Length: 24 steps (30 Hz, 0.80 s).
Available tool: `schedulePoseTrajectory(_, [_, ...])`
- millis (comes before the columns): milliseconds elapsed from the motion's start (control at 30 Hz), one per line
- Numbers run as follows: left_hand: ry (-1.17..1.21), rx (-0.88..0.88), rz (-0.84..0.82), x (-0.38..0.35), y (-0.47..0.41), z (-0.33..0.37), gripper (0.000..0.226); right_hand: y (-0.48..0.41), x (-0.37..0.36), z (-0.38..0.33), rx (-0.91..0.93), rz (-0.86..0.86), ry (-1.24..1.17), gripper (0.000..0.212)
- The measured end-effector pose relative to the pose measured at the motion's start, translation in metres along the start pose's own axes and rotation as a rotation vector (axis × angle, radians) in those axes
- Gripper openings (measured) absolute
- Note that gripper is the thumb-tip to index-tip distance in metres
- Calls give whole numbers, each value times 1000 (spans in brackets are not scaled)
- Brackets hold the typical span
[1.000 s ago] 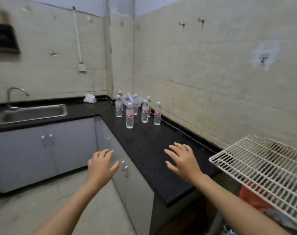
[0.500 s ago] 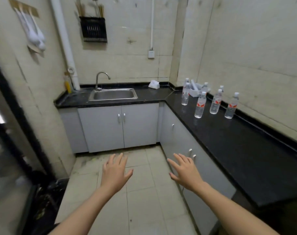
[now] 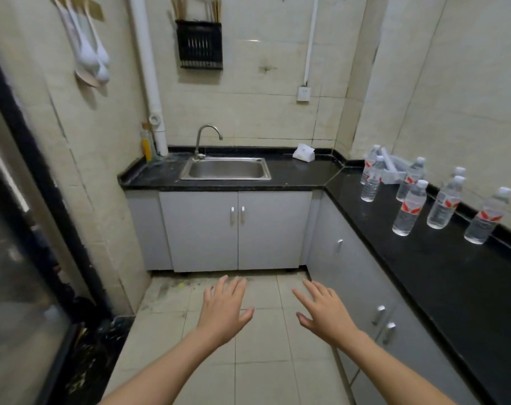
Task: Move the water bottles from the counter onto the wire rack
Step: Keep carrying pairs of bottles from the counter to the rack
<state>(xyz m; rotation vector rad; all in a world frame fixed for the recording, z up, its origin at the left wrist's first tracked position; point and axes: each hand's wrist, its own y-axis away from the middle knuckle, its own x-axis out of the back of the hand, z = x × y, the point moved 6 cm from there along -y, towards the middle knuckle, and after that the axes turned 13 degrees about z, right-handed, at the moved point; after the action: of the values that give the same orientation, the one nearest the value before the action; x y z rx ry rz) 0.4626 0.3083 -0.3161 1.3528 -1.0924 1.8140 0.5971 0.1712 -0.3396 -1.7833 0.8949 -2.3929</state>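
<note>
Both hands now lower over the floor tiles: left hand (image 3: 223, 309) and right hand (image 3: 324, 312), grip wide, empty. Clear red-labelled plastic water bottles (image 3: 409, 209) stand upright on glossy black bench (image 3: 453, 282), beside a white tray (image 3: 394, 173); steel sink (image 3: 226, 169) beyond.

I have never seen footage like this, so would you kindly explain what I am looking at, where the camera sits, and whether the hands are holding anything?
There is no machine here: a person wears a wide-angle camera on the head, looking forward and down, so you see their own arms. The left hand and the right hand are both open and empty, held out over the tiled floor. Ahead is a sink set in a black counter that turns along the right wall. On that right stretch stand several water bottles, upright, with a white tray behind them. The wire rack they belong on is not in this picture.
</note>
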Motion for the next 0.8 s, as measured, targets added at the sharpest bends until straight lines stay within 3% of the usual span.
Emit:
schedulePoseTrajectory(100, [5,35,35,-4,-50,-20,91,-50,-28,22,3,15,-48,63])
schedulePoseTrajectory(200, [-83,49,61,-6,-88,-44,74,-93,-46,35,-8,50,-51,52])
schedulePoseTrajectory(300, [-113,79,33,-22,-115,-66,59,-125,-72,38,27,73,-82,60])
schedulePoseTrajectory(433, [-130,59,7,-48,-162,-94,59,-170,-105,43,68,111,-94,61])
schedulePoseTrajectory(567, [-88,69,-38,-72,-224,-125,59,-224,-147,62,81,37,-36,67])
schedulePoseTrajectory(800, [65,-4,36,-89,-395,-151,74,-332,-188,157,-90,-124,141,62])
